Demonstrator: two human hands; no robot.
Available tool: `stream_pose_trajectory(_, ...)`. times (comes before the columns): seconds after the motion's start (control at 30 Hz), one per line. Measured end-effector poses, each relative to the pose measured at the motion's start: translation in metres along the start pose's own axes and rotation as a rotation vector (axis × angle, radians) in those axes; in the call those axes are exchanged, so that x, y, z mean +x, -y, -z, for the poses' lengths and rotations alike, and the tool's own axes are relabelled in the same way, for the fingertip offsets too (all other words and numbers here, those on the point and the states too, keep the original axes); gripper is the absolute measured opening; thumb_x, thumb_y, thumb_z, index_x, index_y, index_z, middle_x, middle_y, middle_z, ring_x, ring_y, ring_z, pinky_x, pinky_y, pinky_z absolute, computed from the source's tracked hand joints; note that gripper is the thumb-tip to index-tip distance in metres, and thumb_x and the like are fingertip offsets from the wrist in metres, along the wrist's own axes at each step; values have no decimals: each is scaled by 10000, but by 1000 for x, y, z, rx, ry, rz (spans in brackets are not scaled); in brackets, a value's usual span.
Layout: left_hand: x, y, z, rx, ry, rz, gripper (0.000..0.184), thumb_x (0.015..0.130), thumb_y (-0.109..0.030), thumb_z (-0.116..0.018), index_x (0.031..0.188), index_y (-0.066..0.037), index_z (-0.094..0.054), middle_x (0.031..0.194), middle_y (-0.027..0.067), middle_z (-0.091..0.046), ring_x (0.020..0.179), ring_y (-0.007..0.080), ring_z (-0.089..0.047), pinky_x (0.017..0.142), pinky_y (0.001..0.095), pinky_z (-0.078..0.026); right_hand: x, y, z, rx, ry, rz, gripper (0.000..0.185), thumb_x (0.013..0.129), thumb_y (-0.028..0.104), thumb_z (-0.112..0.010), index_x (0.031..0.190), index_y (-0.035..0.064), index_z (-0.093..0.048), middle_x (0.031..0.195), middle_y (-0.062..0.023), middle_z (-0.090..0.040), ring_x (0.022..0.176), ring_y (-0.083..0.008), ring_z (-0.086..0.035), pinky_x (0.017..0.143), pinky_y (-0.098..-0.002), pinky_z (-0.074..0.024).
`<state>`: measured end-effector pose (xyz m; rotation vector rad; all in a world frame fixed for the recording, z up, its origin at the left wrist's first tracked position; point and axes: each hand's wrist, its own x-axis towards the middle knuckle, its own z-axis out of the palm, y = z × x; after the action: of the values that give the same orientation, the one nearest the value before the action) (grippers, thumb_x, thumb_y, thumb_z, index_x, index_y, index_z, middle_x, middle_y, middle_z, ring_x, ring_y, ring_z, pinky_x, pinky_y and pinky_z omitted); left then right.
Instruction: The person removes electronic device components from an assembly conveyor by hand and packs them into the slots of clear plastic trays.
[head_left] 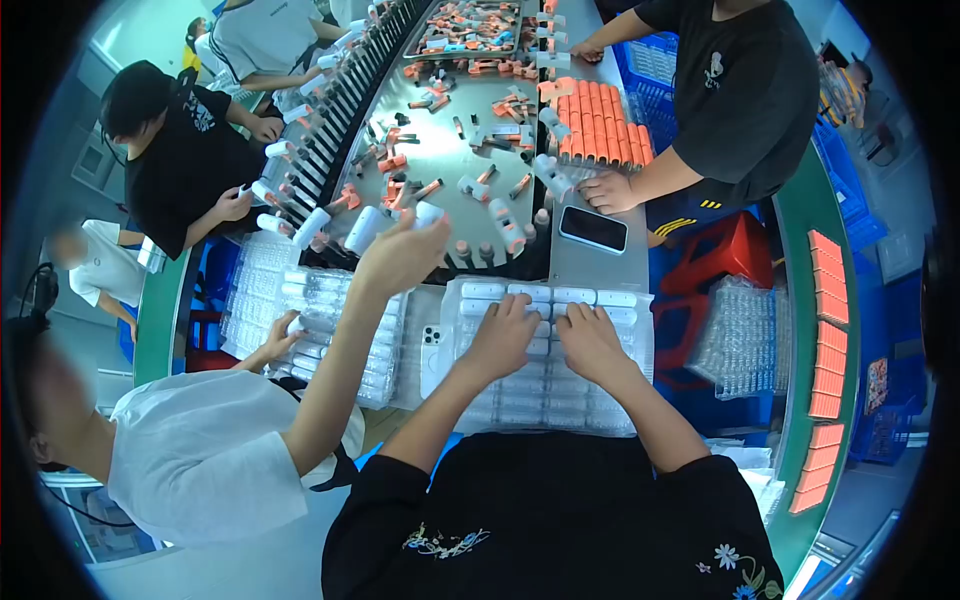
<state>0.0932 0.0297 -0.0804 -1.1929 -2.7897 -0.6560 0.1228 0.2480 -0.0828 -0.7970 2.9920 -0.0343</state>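
In front of me lies a clear plastic blister tray with white tubes in its upper rows. My left hand rests on the tray's upper middle, its fingers stretched forward over the tubes. To its right, my right hand has its fingertips down on the same rows, fingers slightly apart. Neither hand shows a tube clearly lifted from the tray. What lies under the palms is hidden. A phone with several lenses lies just left of the tray.
A co-worker's hand reaches across on my left. A metal worktop holds scattered orange and white pieces. Orange tubes stand in rows near another co-worker; a dark-screened phone lies below them. Stacked clear trays stand right.
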Motion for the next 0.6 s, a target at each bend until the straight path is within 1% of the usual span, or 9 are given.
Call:
stream_pose_trajectory(0.07,-1,5,16,-372,127,174,616,712,-111,-840,1239,-3,-539,1199,244,-608,1138,455,-604,906,494,-525,0,-11,28,190,21,19,435,735,168,-788,1103,13,-618,1067,-134,-613,1093,-332,-605,871,-461,-509)
stream_pose_trajectory(0.13,-4,1,39,-425,131,164,664,778,-126,-809,1321,22,-457,1230,294,-606,1128,497,-617,944,505,-521,-2,-26,41,523,59,28,634,705,286,-823,1216,10,-567,1115,-204,-645,1070,-410,-630,919,-473,-517)
stream_pose_trajectory(0.2,-1,-7,59,-438,4,328,709,802,-136,-799,1384,40,-435,1275,306,-603,1170,494,-610,976,494,-516,-8,-36,64,585,30,-70,650,743,288,-801,1277,18,-546,1154,-260,-662,1049,-439,-656,908,-481,-531)
stream_pose_trajectory(0.23,1,-6,65,-497,-140,300,737,852,-163,-763,1452,51,-392,1346,325,-565,1218,496,-589,1009,500,-502,-5,-41,74,624,-12,-134,720,763,300,-794,1370,35,-512,1162,-285,-670,1053,-450,-665,905,-490,-540)
stream_pose_trajectory(0.3,13,-5,80,-508,-307,368,717,899,-211,-718,1471,58,-379,1407,341,-517,1260,497,-568,1026,515,-492,7,-58,80,626,-261,-158,783,789,297,-783,1464,63,-464,1199,-269,-667,1086,-445,-664,913,-483,-544)
stream_pose_trajectory(0.33,21,1,81,-407,-444,351,666,933,-252,-667,1483,6,-395,1383,334,-519,1226,499,-577,994,539,-498,18,-66,95,643,-309,-171,763,815,262,-770,1495,91,-470,1244,-246,-660,1084,-427,-670,934,-478,-541)
stream_pose_trajectory(0.43,36,14,94,-355,-508,658,554,941,-290,-614,1450,-118,-480,1197,275,-591,1059,486,-628,897,548,-520,49,-86,128,512,-489,-116,563,843,194,-741,1386,119,-612,1225,-203,-663,1033,-382,-683,909,-443,-553)
stream_pose_trajectory(0.57,34,19,115,-321,-537,758,494,926,-285,-609,1365,-79,-518,1159,268,-604,1034,471,-638,882,547,-514,77,-88,153,509,-526,-106,497,867,218,-712,1347,115,-635,1142,-197,-687,1019,-363,-695,850,-426,-560)
stream_pose_trajectory(0.6,30,19,117,-357,-493,779,485,925,-284,-609,1352,-72,-518,1162,270,-611,1044,465,-641,892,541,-511,83,-84,156,677,-438,-304,485,879,233,-700,1342,108,-635,1127,-204,-690,1013,-355,-699,849,-422,-556)
